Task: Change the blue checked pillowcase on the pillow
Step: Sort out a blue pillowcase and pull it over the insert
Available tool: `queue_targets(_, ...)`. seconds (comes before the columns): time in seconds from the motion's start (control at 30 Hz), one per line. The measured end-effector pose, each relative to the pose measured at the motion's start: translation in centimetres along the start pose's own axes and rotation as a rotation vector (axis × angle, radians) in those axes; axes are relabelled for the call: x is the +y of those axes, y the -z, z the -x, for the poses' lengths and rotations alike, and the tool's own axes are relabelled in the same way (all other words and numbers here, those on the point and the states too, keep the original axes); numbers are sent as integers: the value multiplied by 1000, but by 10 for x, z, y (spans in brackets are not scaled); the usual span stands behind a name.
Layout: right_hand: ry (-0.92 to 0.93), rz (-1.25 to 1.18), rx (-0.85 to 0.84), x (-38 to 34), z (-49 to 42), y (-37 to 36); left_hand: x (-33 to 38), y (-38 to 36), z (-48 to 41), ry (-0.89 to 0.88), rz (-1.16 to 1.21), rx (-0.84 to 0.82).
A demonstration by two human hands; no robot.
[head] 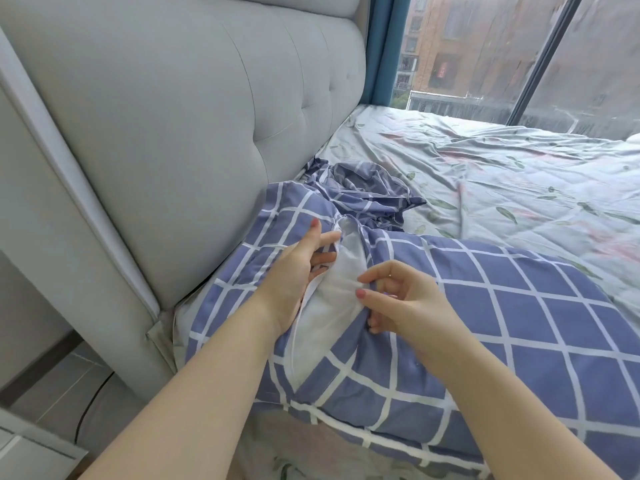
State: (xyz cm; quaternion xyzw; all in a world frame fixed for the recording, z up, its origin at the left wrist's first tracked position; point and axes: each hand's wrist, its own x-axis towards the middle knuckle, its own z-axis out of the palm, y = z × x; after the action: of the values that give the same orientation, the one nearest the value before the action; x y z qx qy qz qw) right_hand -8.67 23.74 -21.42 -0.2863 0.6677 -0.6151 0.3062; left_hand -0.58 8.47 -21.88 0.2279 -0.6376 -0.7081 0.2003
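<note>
1. Blue checked pillowcase (519, 306) is on the pillow, which lies on the bed sheet (502, 168) with one end near the grey padded headboard (173, 116).
2. A long opening in the case faces up between the two hands, and the white pillow (329, 306) shows through it.
3. The left hand (298, 275) is at the left edge of the opening. Its thumb lies on top of the checked cloth and its fingers are curled under the edge, so it grips the case there.
4. The right hand (405, 299) is at the right edge of the opening. Its thumb and forefinger pinch the pillow's white cloth, and fine creases run in toward the pinch. Its other fingers are curled in against the edge of the case.
5. The two hands are near each other but do not touch; the strip of white lies between them.
6. A crumpled checked cloth (367, 192) in the same blue pattern lies just behind the pillow, beside the foot of the headboard.
7. The bed sheet is pale with a leaf print and is wrinkled.
8. A teal curtain (384, 46) hangs beside the headboard, and a large window (485, 57) behind the bed shows buildings outside.
</note>
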Motion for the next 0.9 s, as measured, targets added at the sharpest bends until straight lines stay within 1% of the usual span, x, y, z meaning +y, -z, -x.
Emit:
queue_targets(0.13,-7,-98,125,1,7,6,5,4,7,23,-20,-10)
queue_targets(0.23,-1,-147,185,-1,11,6,13,3,16,32,47,-18)
queue_targets(0.3,0,-180,203,-4,15,5,20,1,22,30,118,-27)
queue_targets(0.47,-7,-334,148,-13,25,5,31,-1,32,-1,241,-55)
queue_targets(0.53,-4,-370,201,-13,26,5,33,0,35,-17,260,-60)
queue_targets(0.57,13,-389,263,-14,26,6,35,1,36,-26,275,-61)
queue_targets(0.63,75,-454,401,-17,26,8,37,1,38,-49,311,-73)
queue_targets(0.7,166,-555,480,-27,27,10,40,-2,40,-81,371,-110)
queue_targets(0.77,283,-639,493,-43,28,11,45,-7,43,-109,438,-167)
queue_targets(0.83,389,-686,464,-63,27,10,49,-14,47,-138,524,-245)
queue_targets(0.9,464,-728,421,-88,22,9,55,-20,50,-163,661,-339)
